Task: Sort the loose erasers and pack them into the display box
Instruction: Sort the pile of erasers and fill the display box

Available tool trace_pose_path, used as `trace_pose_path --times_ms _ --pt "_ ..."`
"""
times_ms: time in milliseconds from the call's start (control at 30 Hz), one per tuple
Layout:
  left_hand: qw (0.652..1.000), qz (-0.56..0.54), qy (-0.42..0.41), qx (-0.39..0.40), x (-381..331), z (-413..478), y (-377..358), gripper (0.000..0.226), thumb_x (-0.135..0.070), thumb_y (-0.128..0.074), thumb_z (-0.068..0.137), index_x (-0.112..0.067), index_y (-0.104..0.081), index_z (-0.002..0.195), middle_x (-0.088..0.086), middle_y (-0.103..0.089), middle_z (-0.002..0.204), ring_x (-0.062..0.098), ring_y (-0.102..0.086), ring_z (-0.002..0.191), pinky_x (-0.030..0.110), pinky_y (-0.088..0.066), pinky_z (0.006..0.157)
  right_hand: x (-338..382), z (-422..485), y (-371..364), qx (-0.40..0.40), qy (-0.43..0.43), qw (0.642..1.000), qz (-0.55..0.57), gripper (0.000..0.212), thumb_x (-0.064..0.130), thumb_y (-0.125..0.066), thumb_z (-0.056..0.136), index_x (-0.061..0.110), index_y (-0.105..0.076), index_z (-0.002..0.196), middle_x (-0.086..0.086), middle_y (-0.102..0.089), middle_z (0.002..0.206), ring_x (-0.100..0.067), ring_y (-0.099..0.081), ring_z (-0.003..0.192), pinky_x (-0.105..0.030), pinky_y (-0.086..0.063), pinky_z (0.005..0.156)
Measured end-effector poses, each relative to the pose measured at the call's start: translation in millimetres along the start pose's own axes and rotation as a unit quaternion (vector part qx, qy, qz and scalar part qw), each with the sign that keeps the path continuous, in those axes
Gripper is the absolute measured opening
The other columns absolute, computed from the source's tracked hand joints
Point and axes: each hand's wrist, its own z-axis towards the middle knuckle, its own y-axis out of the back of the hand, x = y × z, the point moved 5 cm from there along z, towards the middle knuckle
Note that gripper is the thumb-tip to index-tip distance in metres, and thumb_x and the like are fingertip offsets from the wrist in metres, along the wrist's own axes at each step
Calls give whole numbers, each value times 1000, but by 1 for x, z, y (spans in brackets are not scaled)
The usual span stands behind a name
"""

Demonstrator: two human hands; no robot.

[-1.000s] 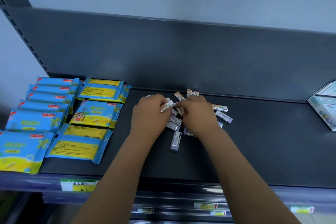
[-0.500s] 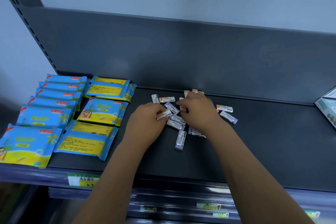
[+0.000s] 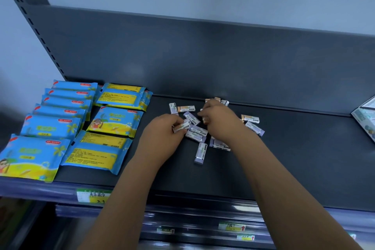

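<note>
- Dark shelf (image 3: 284, 168) carries everything.
- Blue-yellow wipe packs (image 3: 113, 122) lie on its left.
- Display box (image 3: 365, 122) sits at the right edge.
- Left hand (image 3: 162, 136) pinches one eraser (image 3: 181, 127); right hand (image 3: 221, 122) curls over the pile, grip unclear.
- Loose erasers (image 3: 199, 153) lie scattered mid-shelf.

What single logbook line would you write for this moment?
stage: sorting | left hand: pinches one eraser | right hand: over loose erasers, grip unclear | display box: right edge, partly cut off

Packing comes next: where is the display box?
Head view: the display box sits far right on the shelf, partly cut off, beyond the loose erasers.
</note>
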Motion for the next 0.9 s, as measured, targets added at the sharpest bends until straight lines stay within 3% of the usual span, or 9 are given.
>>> trace_pose_path --times_ms 100,200,333,500,633,767,900 --pt "1000 10 -17 -10 0 -3 1 21 -34 -71 87 -29 -71 108 -14 -64 98 8 -54 94 28 -47 78 2 3 2 8 11 1000 -28 20 13 -61 90 10 -71 107 -6 -55 110 -28 -58 101 -38 -51 82" --pt "999 15 -27 -15 1 -6 1 22 -35 -71 87 -29 -71 108 -13 -65 99 10 -54 96 29 -47 80 6 3 5 38 33 998 -50 12 16 -58 88 10 -67 94 -6 -58 95 -28 -57 94 -37 -50 78" --pt "999 22 -29 -22 0 -9 2 22 -34 -72 87 -29 -71 108 -14 -65 100 10 -54 96 27 -45 79 5 4 8 13 34 996 -81 22 4 -56 78 13 -70 91 -6 -61 93 -28 -57 93 -37 -51 73" --pt "996 51 -54 -39 -8 -11 3 25 -32 -73 87 -27 -71 111 -10 -68 103 17 -52 101 38 -49 82 3 -4 12 -40 36 996 -77 26 11 -62 85 23 -71 106 1 -55 112 -26 -48 109 -39 -48 85" --pt "994 88 -63 -32 -10 -10 0 26 -29 -76 85 -21 -72 110 -4 -69 102 22 -56 98 36 -48 80 4 -7 11 -38 33 995 -87 29 18 -61 87 32 -70 112 5 -62 110 -24 -48 112 -38 -43 88" --pt "991 117 -68 -16 -13 -9 -1 21 -26 -75 84 -16 -74 103 2 -69 99 26 -59 95 41 -50 80 3 -10 7 -21 43 997 -67 23 20 -59 90 27 -72 108 3 -60 106 -24 -47 111 -38 -46 90" --pt "991 120 -58 -17 -14 -10 -2 18 -20 -72 84 -15 -74 101 1 -68 98 26 -58 95 39 -50 78 -3 -13 14 -62 43 997 -7 18 19 -64 89 21 -71 106 1 -58 106 -22 -48 108 -35 -45 89"
